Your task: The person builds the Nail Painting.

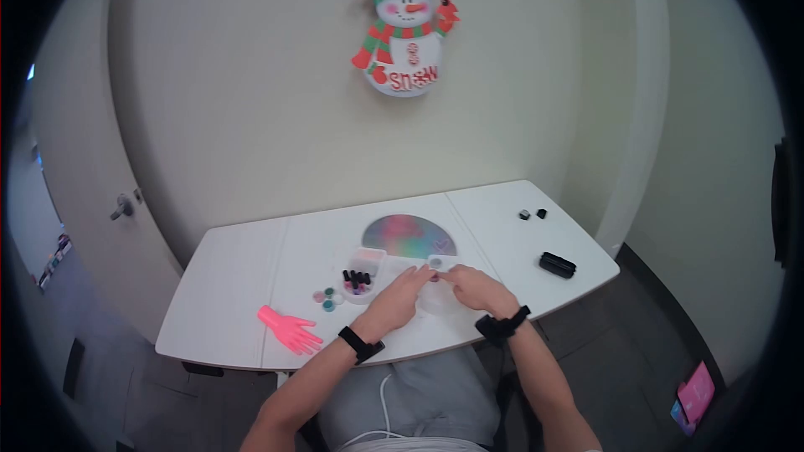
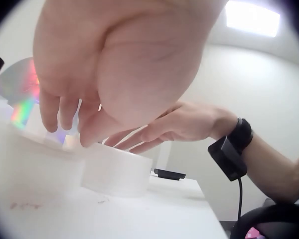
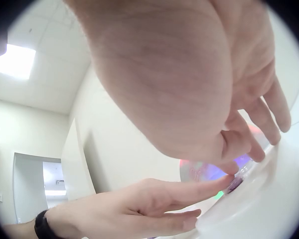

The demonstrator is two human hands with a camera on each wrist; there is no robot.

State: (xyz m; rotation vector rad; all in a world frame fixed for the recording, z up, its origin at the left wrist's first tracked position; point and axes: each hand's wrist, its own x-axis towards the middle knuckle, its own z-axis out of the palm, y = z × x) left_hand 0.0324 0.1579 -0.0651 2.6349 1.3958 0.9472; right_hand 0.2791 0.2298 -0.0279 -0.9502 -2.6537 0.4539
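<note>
My two hands meet over a white container (image 2: 117, 174) near the table's front edge. A small purple item (image 1: 434, 277) shows between the fingertips. My left hand (image 1: 397, 295) reaches in from the left with straight fingers; one fingertip is right at the purple item (image 3: 234, 184) in the right wrist view. From the other side comes my right hand (image 1: 476, 287), its fingers extended down over the container and its thumb close to the same item. In the left wrist view the left palm hides much of the work. A round greyish piece (image 1: 435, 263) lies just beyond the fingertips.
Left of the hands sit a white bin of black-capped bottles (image 1: 356, 279) and several small coloured pots (image 1: 328, 294). A pink model hand (image 1: 291, 331) lies farther left. Behind is a half-round iridescent mat (image 1: 406, 234); at right, a black case (image 1: 558, 264) and two small items (image 1: 525, 214).
</note>
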